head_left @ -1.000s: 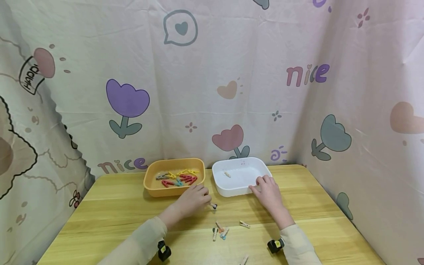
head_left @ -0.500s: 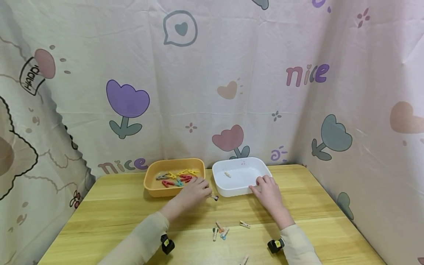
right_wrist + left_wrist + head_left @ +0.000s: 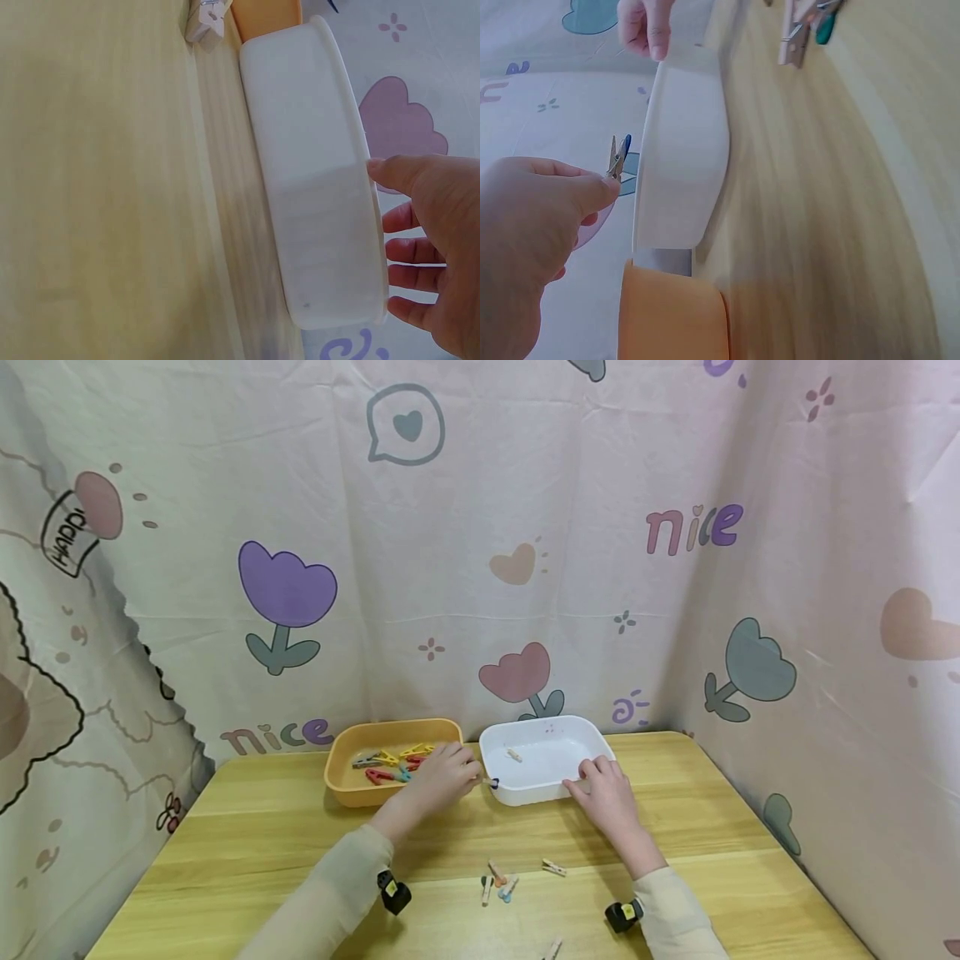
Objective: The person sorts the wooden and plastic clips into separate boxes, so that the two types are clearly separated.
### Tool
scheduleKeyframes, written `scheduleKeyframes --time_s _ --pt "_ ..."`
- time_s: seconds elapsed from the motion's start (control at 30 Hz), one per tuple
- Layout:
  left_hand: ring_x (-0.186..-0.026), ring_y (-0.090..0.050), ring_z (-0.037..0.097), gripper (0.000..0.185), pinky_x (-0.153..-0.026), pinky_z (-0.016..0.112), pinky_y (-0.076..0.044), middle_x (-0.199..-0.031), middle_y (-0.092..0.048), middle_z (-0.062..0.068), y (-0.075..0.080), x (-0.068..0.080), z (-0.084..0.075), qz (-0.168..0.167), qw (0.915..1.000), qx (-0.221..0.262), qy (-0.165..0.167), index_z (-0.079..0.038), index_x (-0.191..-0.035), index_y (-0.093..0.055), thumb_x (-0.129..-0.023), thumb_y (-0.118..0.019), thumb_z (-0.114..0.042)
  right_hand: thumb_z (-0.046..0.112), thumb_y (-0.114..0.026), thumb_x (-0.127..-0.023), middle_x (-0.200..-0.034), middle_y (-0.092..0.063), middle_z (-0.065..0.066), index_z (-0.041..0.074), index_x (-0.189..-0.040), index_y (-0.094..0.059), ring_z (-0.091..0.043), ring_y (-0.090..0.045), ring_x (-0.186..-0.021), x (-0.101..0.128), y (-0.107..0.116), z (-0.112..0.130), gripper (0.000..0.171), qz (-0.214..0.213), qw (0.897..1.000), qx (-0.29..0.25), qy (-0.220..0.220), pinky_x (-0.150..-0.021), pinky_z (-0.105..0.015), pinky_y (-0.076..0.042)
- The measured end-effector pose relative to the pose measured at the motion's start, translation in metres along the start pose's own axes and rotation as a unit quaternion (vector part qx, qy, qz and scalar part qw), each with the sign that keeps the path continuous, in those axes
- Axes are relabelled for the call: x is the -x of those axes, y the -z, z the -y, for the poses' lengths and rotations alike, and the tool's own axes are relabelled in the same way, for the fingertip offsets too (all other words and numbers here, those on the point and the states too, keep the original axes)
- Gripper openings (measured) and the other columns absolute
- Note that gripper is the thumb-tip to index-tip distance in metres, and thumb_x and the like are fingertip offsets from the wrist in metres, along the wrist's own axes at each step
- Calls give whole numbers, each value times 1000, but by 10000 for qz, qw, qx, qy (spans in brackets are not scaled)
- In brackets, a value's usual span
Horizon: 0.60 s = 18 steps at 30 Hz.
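The left hand (image 3: 441, 774) pinches a clothespin (image 3: 617, 163), best lifted clear of the white tray's (image 3: 311, 150) edge; the half-curled right hand (image 3: 607, 795) should steady the rim it holds.

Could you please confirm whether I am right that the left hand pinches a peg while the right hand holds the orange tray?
Not quite: the right hand holds the white tray, as the right wrist view shows. The left hand does pinch a peg.
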<state>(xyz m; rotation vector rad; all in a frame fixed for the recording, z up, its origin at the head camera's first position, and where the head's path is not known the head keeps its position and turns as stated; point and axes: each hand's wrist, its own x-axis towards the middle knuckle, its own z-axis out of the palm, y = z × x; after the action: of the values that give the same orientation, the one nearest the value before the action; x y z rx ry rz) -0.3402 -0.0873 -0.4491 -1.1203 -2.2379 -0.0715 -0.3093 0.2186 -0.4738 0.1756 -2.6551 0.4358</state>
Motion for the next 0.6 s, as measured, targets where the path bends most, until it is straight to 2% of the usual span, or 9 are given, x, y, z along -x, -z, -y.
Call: scheduleKeyframes --time_s 0.2,0.33,0.6 --pt "-91 -51 15 8 -78 29 -44 -94 -63 -4 -3 -7 2 381 9979 255 466 -22 -95 -72 -89 -71 -27 38 -72 -86 -93 -54 -8 10 -89 -57 -29 -49 -91 0 -1 -1 32 -45 10000 24 36 -81 -44 -45" --pt "-91 -51 16 8 -78 29 -43 -95 -64 -3 -6 -9 4 498 9957 395 677 -21 -96 -72 -90 -71 -26 38 -72 -86 -94 -54 -8 10 -89 -57 -29 -49 -91 0 -1 0 31 4 10000 29 -7 -82 -44 -45" --pt "-85 -48 17 5 -71 28 -34 -92 -63 -2 -14 -14 7 295 9950 487 815 -21 -92 -69 -90 -70 -25 37 -72 -86 -95 -55 -9 10 -89 -57 -29 -49 -92 0 1 2 31 30 10000 -15 -50 -82 -44 -45"
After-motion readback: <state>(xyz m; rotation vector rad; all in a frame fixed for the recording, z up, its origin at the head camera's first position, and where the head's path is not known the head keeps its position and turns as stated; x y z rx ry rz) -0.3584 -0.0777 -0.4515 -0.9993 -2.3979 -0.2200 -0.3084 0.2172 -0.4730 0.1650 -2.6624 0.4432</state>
